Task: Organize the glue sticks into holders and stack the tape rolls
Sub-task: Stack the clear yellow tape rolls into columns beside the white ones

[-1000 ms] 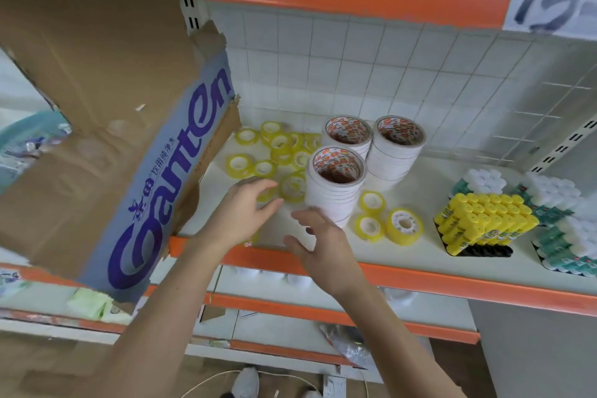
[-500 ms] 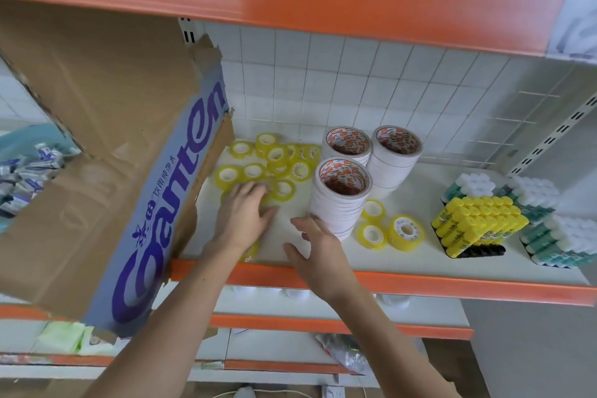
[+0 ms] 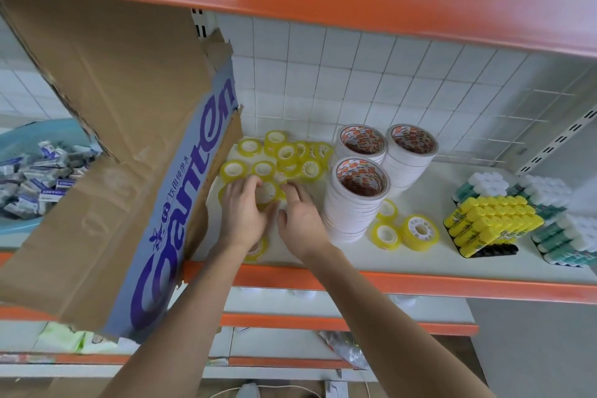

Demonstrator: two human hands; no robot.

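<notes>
Torn cardboard box (image 3: 106, 152), blue basin (image 3: 19, 142)

yellow tape rolls (image 3: 263, 170), white tape stacks (image 3: 355, 200), orange shelf edge (image 3: 420, 283)
</notes>
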